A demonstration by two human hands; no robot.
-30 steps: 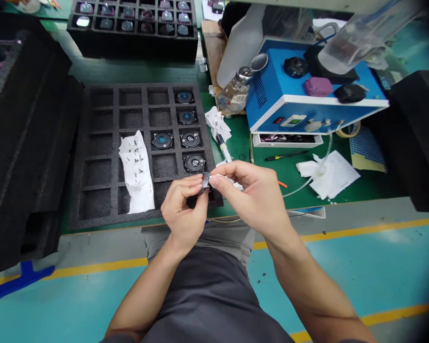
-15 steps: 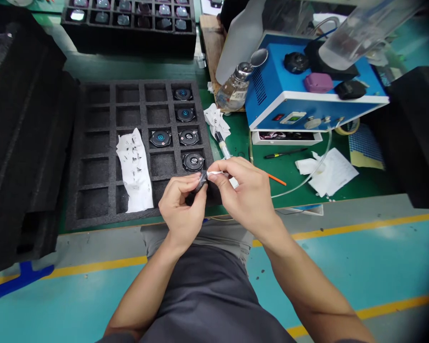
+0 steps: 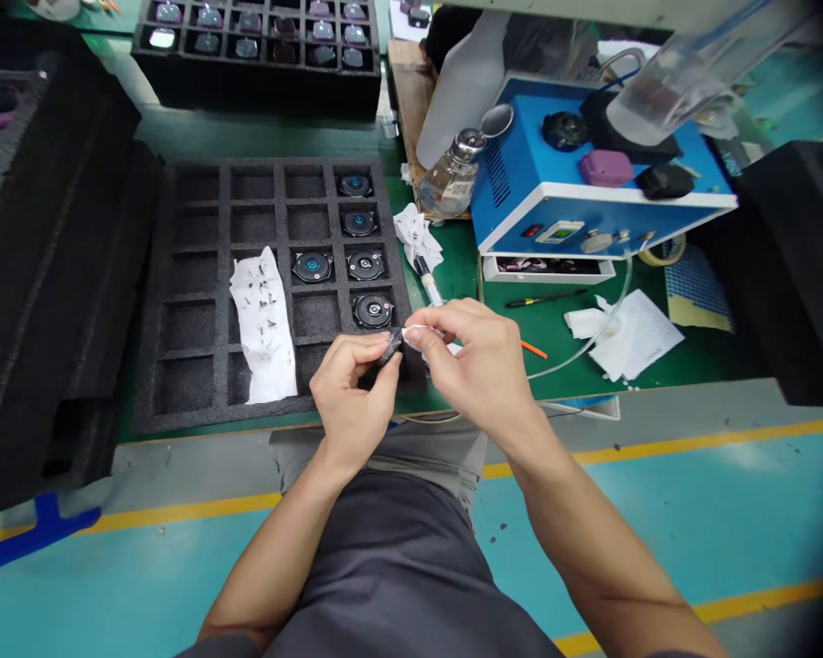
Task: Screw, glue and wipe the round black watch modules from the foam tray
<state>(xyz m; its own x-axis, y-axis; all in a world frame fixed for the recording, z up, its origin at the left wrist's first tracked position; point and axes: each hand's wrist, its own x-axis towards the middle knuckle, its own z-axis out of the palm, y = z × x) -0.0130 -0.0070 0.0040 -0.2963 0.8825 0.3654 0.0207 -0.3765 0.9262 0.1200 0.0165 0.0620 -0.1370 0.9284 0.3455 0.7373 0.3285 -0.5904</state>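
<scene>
Between thumb and fingers my left hand (image 3: 353, 388) grips a small dark watch case (image 3: 392, 345), tilted and partly hidden by the fingers. My right hand (image 3: 476, 366) pinches a piece of white tissue (image 3: 411, 331) against the edge of that case. Both hands meet over the front right corner of a black foam tray (image 3: 185, 425). Several round dark watch cases, one of them (image 3: 372, 311) just beyond my fingertips, lie in its right-hand compartments. A smudged white cloth strip (image 3: 264, 329) is draped across the tray.
Right of the tray lie a crumpled tissue (image 3: 418, 239) and a marker-like tube (image 3: 427, 279). A glass bottle (image 3: 451, 174) stands beside a blue machine (image 3: 596, 215) with a thin hose (image 3: 590, 345). Black foam boxes (image 3: 41, 274) rise at left; another filled tray (image 3: 261, 82) sits behind.
Both hands stay together at the watch case, with the tissue shifted slightly along its edge. The whole view has moved a little.
</scene>
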